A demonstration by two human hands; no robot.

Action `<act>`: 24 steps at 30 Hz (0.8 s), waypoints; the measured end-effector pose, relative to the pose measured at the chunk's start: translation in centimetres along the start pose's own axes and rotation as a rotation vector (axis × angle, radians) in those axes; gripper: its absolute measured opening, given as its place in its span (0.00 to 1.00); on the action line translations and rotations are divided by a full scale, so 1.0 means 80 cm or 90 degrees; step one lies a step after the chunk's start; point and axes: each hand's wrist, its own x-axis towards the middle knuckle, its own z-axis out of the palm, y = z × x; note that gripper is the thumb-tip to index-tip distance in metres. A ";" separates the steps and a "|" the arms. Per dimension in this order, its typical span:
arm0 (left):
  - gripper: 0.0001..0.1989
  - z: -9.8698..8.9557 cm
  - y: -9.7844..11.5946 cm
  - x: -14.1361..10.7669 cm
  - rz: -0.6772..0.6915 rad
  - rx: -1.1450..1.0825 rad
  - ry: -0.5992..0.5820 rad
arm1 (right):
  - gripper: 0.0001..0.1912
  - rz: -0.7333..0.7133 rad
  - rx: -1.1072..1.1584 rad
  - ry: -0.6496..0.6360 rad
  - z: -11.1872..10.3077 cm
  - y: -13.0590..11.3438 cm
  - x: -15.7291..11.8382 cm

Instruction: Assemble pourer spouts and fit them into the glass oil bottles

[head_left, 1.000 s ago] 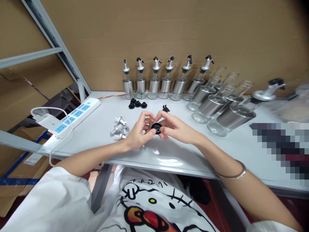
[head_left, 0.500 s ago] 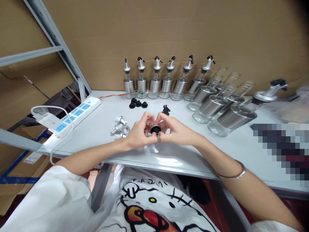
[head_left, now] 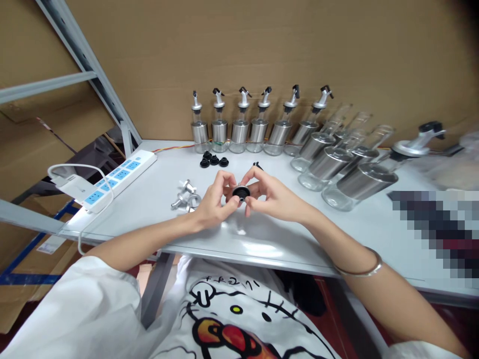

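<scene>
A lone camera on the wearer's head looks forward and down, past the shirt [head_left: 232,319] at the bottom edge, to the left hand [head_left: 217,204] and right hand [head_left: 275,199] at arm's reach near mid-frame. The table [head_left: 149,194] spreads beneath them, bottles [head_left: 239,132] stand farther off, and cardboard [head_left: 187,50] fills the top behind.

Your stopper [head_left: 241,192] is black, silver-rimmed; spouts [head_left: 190,188], silver; plugs [head_left: 214,159], black. Bottles [head_left: 239,132] are clear with silver bands. Your table [head_left: 149,199] is pale grey, the power strip [head_left: 119,178] white with blue panels, your shirt [head_left: 224,299] white, printed black, red and orange.
</scene>
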 end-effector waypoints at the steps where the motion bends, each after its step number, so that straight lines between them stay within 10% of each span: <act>1: 0.13 0.000 0.000 0.000 -0.005 -0.002 0.002 | 0.13 -0.008 0.010 0.007 -0.001 0.000 0.000; 24: 0.17 0.004 0.007 0.003 -0.087 -0.030 0.037 | 0.20 -0.068 -0.046 0.125 -0.033 0.005 0.004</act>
